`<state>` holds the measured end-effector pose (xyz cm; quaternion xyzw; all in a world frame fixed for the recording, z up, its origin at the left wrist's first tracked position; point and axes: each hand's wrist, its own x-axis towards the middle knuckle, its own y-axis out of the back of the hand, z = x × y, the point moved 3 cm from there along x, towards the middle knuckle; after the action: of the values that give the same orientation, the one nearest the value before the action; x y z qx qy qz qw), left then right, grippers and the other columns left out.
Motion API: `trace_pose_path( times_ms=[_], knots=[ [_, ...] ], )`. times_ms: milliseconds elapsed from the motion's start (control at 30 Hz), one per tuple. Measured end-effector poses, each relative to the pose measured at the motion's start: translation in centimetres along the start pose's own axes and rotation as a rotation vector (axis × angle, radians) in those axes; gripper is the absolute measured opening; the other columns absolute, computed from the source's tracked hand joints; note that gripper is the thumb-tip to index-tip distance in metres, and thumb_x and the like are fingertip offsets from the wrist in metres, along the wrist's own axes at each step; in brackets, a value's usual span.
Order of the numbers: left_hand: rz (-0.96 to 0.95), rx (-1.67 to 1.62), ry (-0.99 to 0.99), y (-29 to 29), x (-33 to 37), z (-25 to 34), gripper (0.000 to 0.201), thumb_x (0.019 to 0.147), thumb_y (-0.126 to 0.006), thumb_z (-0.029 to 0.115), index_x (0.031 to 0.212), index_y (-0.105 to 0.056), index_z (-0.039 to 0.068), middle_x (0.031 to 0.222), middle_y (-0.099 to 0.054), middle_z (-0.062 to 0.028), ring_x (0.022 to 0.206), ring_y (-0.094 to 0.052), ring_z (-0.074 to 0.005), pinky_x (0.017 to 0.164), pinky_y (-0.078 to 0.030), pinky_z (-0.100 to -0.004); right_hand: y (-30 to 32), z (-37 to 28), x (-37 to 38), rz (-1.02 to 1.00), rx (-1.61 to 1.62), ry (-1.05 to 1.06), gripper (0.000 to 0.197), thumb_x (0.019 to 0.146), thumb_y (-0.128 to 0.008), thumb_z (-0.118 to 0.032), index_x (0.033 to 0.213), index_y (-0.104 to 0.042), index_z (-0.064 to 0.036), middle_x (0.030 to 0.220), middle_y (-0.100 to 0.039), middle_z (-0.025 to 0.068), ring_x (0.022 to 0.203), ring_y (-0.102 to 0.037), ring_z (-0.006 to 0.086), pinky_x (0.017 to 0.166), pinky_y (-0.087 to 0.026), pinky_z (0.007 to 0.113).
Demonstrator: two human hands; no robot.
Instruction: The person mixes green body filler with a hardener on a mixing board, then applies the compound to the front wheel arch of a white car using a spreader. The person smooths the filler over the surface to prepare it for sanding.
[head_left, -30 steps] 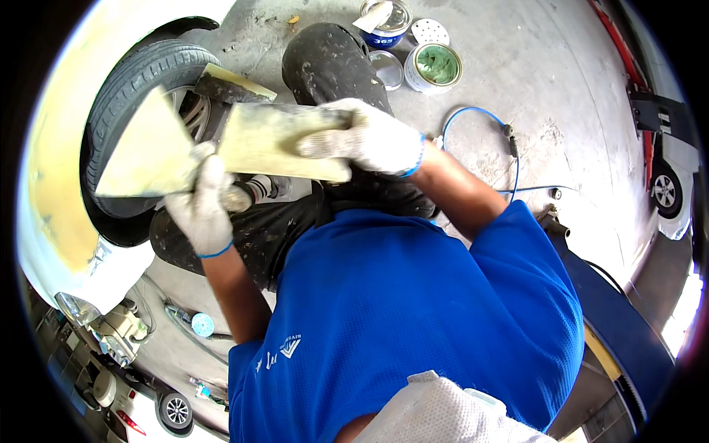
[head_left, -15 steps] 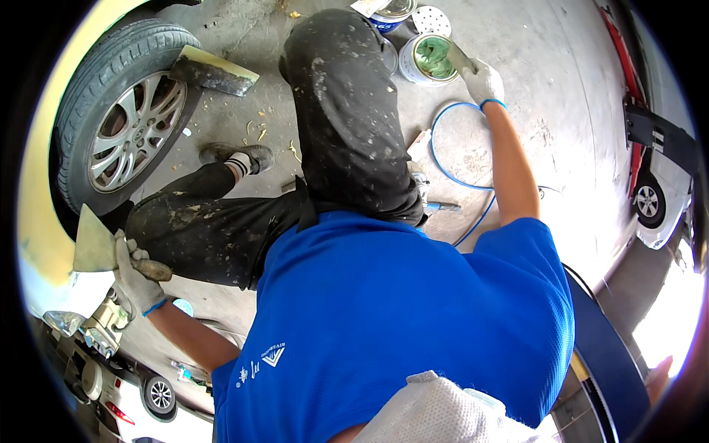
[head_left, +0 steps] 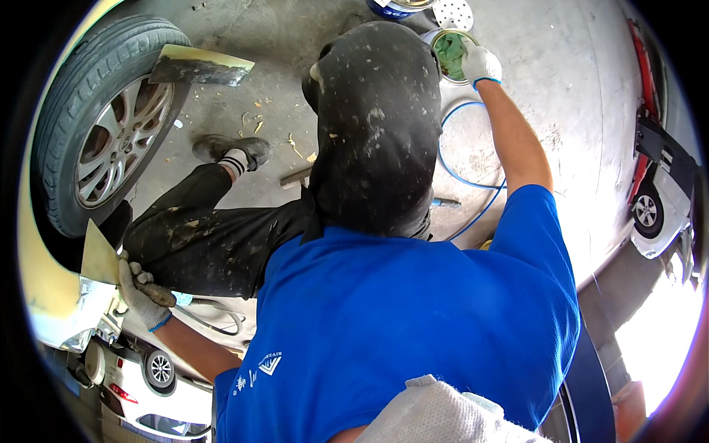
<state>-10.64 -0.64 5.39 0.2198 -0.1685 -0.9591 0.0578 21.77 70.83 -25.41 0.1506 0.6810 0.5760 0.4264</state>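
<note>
My left hand (head_left: 142, 297), in a pale work glove, is closed on the wooden handle of a putty knife (head_left: 100, 255). Its wide blade points up beside the yellowish car body panel (head_left: 52, 292), near the wheel arch. Out to the far right, my gloved right hand (head_left: 482, 63) reaches over the rim of an open can (head_left: 452, 31). Green putty (head_left: 448, 56) fills much of that can. The right fingers are closed on a scraper whose blade is now mostly hidden by the hand and putty.
A car wheel (head_left: 122, 140) stands at the left, with a putty-smeared board (head_left: 203, 66) against it. A blue hose (head_left: 473, 182) curls on the floor at right. Beyond the open can are another can (head_left: 399, 7) and a perforated white disc (head_left: 452, 13). Parked cars stand farther off.
My right hand has moved down into the can with the scraper. My view has shifted, and my raised knee now covers part of the can. The left hand keeps hold of the putty knife.
</note>
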Motion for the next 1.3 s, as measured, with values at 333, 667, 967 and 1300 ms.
trace_pose_path(
  times_ms=[333,667,967,1300],
  knots=[
    [-0.009,-0.038,0.065,-1.2,0.2,1.2,0.031,0.102,-0.058,0.021,0.128,-0.058,0.004,0.077,-0.060,0.0034,0.054,-0.048,-0.0014,0.046,-0.041,-0.0138,-1.7,1.2,3.5,-0.123,0.041,-0.078,0.038,0.086,-0.052,-0.017,0.121,-0.067,-0.0206,0.121,-0.068,0.0156,0.112,-0.064,0.0376,0.095,-0.052,0.048],
    [0.003,-0.061,0.072,-1.7,0.1,1.6,0.025,0.102,-0.057,0.019,0.122,-0.059,0.003,0.076,-0.056,0.0015,0.052,-0.047,-0.0025,0.047,-0.042,-0.0140,-3.8,1.8,4.1,-0.180,0.103,-0.117,0.038,0.082,-0.055,-0.019,0.117,-0.071,-0.0185,0.121,-0.068,0.0151,0.113,-0.064,0.0352,0.099,-0.050,0.044],
    [0.007,-0.099,0.056,-1.6,-0.1,1.4,0.024,0.102,-0.057,0.018,0.121,-0.059,0.004,0.078,-0.054,0.0023,0.054,-0.045,-0.0024,0.047,-0.041,-0.0134,-4.3,3.3,3.7,-0.145,0.388,-0.137,0.046,0.077,-0.059,-0.020,0.120,-0.072,-0.0152,0.116,-0.070,0.0183,0.108,-0.066,0.0349,0.096,-0.051,0.040],
    [-0.027,-0.117,0.040,-2.1,-0.4,1.4,0.021,0.102,-0.057,0.018,0.119,-0.059,0.006,0.079,-0.056,0.0019,0.053,-0.045,-0.0026,0.046,-0.041,-0.0136,-4.6,0.6,-4.3,0.115,0.637,-0.163,0.043,0.086,-0.064,-0.029,0.128,-0.066,-0.0199,0.114,-0.070,0.0182,0.107,-0.068,0.0329,0.093,-0.052,0.040]
  ],
)
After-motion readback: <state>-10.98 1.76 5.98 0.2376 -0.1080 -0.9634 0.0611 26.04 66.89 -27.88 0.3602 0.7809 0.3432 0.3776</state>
